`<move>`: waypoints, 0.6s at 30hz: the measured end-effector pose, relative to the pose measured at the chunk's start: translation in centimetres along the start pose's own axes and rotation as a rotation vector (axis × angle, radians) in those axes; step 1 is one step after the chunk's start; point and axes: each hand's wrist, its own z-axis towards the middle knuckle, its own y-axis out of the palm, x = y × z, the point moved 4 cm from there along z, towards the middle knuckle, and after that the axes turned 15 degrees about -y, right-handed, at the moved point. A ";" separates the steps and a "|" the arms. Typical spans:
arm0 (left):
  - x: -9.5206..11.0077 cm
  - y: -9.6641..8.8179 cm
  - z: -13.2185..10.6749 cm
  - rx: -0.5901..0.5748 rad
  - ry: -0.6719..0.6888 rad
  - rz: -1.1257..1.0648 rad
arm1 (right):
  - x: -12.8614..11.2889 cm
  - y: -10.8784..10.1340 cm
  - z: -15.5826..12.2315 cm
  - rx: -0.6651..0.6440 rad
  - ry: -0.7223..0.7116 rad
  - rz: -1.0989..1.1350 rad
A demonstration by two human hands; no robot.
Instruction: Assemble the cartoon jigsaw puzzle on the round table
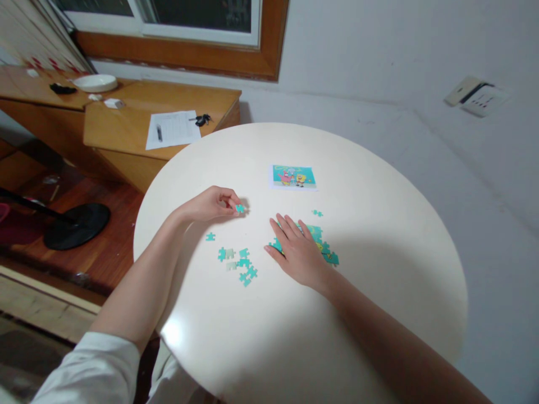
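My left hand [213, 203] pinches a small teal puzzle piece [240, 209] against the round cream table [379, 292]. My right hand [297, 249] lies flat, fingers stretched out, on a partly joined teal puzzle section [326, 249]. Several loose teal pieces [238, 264] are scattered between my hands, one more [210, 237] lies nearer my left wrist, and another [317, 213] sits beyond my right hand. A small reference picture [293, 177] with cartoon figures rests further out on the table.
A wooden desk [122, 126] at the left back holds a sheet of paper [172, 129], keys [202, 119] and a white plate [95, 83]. A black round stand base [78, 224] sits on the wooden floor. White wall at right.
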 end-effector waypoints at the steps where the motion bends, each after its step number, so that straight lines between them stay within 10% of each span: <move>1: 0.0 0.0 0.0 0.003 -0.005 -0.001 | 0.0 0.0 0.0 0.002 -0.001 0.000; 18: 0.7 0.2 -0.6 -0.015 -0.062 0.017 | 0.0 -0.1 0.1 -0.015 0.007 0.002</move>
